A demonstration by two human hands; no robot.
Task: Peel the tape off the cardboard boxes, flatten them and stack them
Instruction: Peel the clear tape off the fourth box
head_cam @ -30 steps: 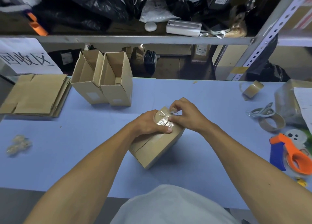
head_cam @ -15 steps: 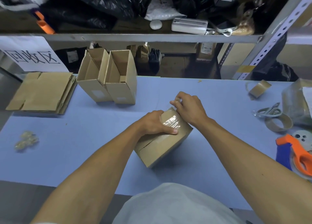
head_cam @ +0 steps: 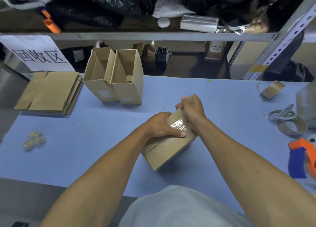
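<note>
A small taped cardboard box lies tilted on the blue table in front of me. My left hand grips its top end, thumb pressed along the side. My right hand pinches a strip of clear tape at the box's far corner, fingers curled over it. Shiny tape still covers the box end between my hands. Two open boxes stand upright at the back left. A stack of flattened boxes lies at the far left.
Crumpled tape balls lie at the left. At the right are a tape scrap, scissors, a brown tape roll and an orange and blue tape dispenser. A cluttered metal shelf overhangs the table's back edge.
My right hand has risen slightly at the box's far corner, pulling the tape up. The box has shifted a little to the right under my left hand.
</note>
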